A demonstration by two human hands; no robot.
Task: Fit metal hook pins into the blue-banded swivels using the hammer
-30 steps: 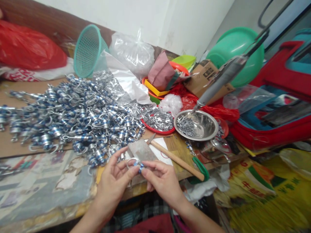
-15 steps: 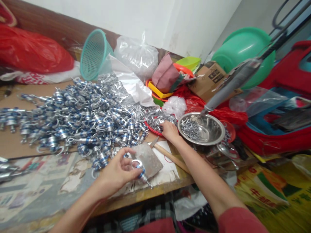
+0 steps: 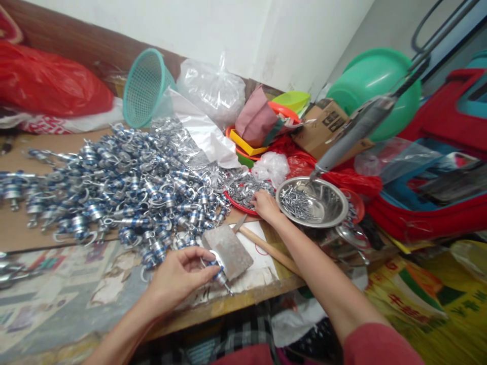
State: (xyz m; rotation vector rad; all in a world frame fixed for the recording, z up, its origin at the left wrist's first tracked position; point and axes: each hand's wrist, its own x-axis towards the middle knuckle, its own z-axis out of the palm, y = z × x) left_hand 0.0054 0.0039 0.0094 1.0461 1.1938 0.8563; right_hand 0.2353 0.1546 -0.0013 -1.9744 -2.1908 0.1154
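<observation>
left grip (image 3: 182, 274) pinching a blue-and-silver fitting (image 3: 220, 276) by its side | fitting: likely light, stiff, slick; best held by banded body | at table (image 3: 213, 310) front edge, beside metal block (image 3: 230, 251) | right grip (image 3: 266, 207) at small metal pieces (image 3: 243, 188) in red dish (image 3: 239, 206); cannot tell whether pinching any

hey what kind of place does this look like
Probably a small hand-assembly workshop: there's a big heap of similar blue-and-silver metal fittings, a metal bowl holding thin metal pieces, and a wooden-handled tool.
</observation>
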